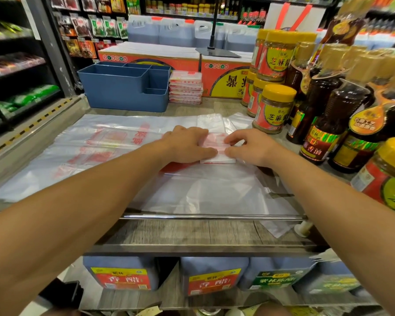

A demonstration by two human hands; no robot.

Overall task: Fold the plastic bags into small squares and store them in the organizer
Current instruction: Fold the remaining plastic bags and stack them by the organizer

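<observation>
A small folded plastic bag (217, 148), white with red print, lies in the middle of the counter. My left hand (187, 144) presses on its left side and my right hand (249, 147) pinches its right side, thumbs meeting over it. Under it several unfolded clear bags with red print (96, 144) lie spread flat across the counter. At the back left stands the blue organizer (123, 92), with several compartments that look empty from here. A stack of folded bags (185, 91) rests right beside it.
Jars with yellow lids (273, 108) and dark sauce bottles (328, 124) crowd the right side. Red cartons (160, 58) stand behind the organizer. A metal rail (210, 216) runs along the counter's front edge. Shelves line the left; vinegar jugs (121, 274) sit below.
</observation>
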